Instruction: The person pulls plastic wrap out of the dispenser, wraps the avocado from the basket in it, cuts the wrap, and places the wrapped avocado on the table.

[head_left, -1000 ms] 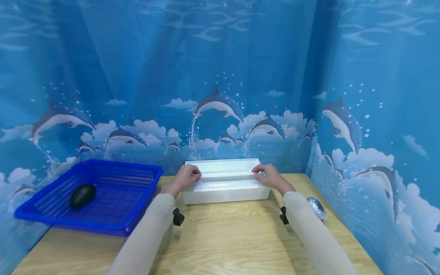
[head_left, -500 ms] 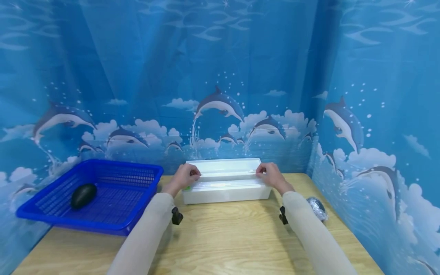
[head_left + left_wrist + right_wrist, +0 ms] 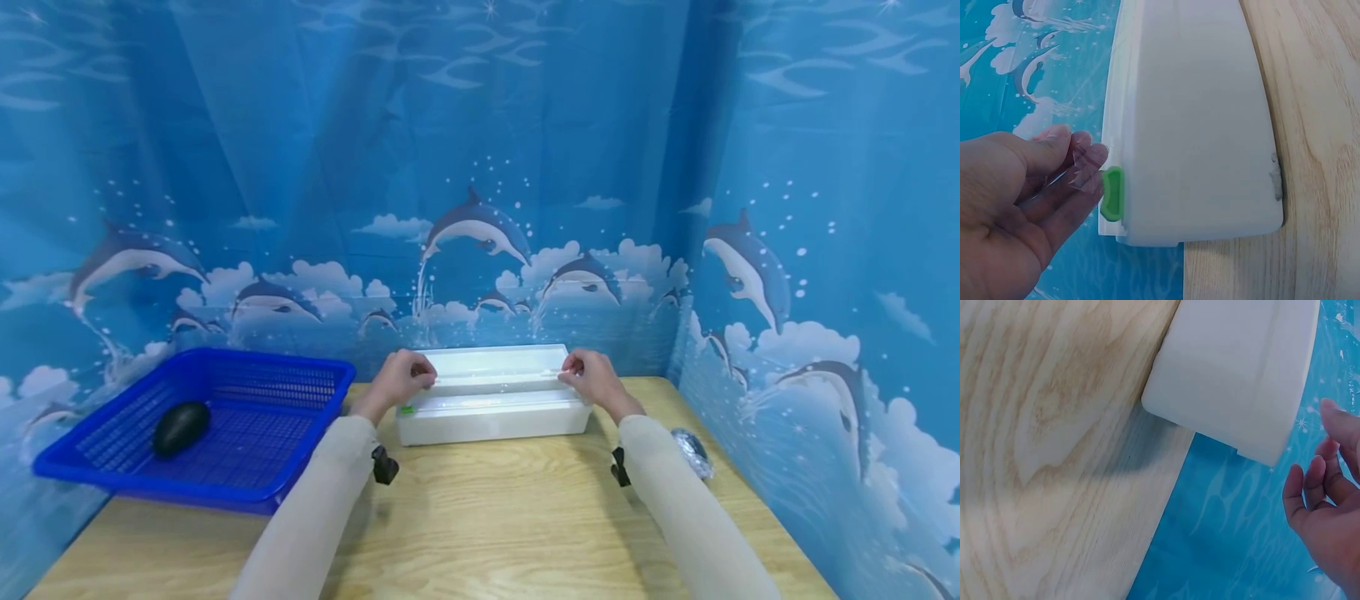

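Observation:
A long white cling film dispenser (image 3: 493, 426) stands near the table's back edge, its white lid (image 3: 495, 360) raised at the rear. At its left end my left hand (image 3: 400, 382) pinches clear cling film (image 3: 1087, 167) between thumb and fingers, close to a green slider (image 3: 1112, 195) on the box's edge. My right hand (image 3: 596, 383), at the opposite end, has thumb and index finger together at the film's other corner. In the right wrist view the remaining fingers of the right hand (image 3: 1329, 500) are loosely bent beside the box.
On the left, a blue plastic basket (image 3: 300, 492) holds a dark green avocado-like fruit (image 3: 181, 428). A foil-wrapped object (image 3: 692, 454) lies by the right edge of the wooden table (image 3: 495, 517). A blue dolphin-print curtain (image 3: 480, 125) hangs behind and to the right.
My hands have drawn slightly apart, the left leftward and the right rightward. The green slider now shows beside the left hand. Box, basket and fruit stay in place.

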### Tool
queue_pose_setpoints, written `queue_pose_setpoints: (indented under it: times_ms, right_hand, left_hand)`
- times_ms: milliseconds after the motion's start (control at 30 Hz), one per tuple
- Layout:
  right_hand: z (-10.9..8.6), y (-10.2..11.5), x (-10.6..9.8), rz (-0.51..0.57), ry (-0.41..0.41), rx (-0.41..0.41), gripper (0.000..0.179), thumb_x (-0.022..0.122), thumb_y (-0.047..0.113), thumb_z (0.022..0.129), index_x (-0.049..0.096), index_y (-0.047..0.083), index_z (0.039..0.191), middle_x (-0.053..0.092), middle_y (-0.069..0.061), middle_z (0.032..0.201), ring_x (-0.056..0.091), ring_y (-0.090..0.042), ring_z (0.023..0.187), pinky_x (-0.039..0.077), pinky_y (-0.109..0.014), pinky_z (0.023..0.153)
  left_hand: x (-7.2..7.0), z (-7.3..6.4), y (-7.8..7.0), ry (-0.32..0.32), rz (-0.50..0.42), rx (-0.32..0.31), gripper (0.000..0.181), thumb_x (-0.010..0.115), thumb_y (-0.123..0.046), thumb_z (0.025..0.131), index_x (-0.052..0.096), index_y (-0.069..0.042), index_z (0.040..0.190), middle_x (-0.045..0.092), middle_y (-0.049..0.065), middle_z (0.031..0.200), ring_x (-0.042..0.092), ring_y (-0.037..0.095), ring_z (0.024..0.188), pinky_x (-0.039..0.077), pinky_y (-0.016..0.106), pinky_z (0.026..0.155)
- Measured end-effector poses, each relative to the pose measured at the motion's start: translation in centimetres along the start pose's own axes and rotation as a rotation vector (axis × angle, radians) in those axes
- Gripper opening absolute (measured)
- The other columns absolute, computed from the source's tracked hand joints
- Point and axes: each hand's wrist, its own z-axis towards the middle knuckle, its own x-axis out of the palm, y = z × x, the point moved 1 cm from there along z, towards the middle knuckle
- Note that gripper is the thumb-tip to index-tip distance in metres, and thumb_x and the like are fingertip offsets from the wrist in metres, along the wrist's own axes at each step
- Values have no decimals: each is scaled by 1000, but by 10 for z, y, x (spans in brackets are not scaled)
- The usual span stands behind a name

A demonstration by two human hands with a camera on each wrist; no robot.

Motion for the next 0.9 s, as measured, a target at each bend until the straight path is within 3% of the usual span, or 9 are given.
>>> queue_pose_setpoints:
  times_ms: [167,400,600,900]
  right_hand:
    - [0,1,-2,-11,29,6,10,68,12,99,68,3,103,66,-12,94,58,-21,84,51,-32,73]
    - [-1,2,-8,-19,12,-31,10,71,13,97,69,4,93,69,-12,89,61,-20,79,52,-30,70]
    - [-3,1,-14,15,-2,-50,10,72,14,97,70,5,92,70,-12,91,63,-20,83,54,-31,72]
    - [-4,3,-21,62,18,-33,14,72,19,97,68,7,91,69,-11,91,64,-22,86,53,-31,72]
  left_hand:
    - [-2,0,-3,3,-17,-16,12,66,-9,100,76,-3,105,76,9,95,70,18,85,61,35,81]
    - [-6,0,-8,-8,-28,-24,14,66,-12,101,75,-3,106,75,10,100,70,20,88,62,35,82]
    - [-12,-2,-16,10,-36,11,16,64,-11,102,73,1,108,75,13,100,71,25,90,61,35,80]
    - [-21,-4,-24,14,-60,-16,17,63,-11,102,72,2,111,74,14,104,72,27,94,62,36,86]
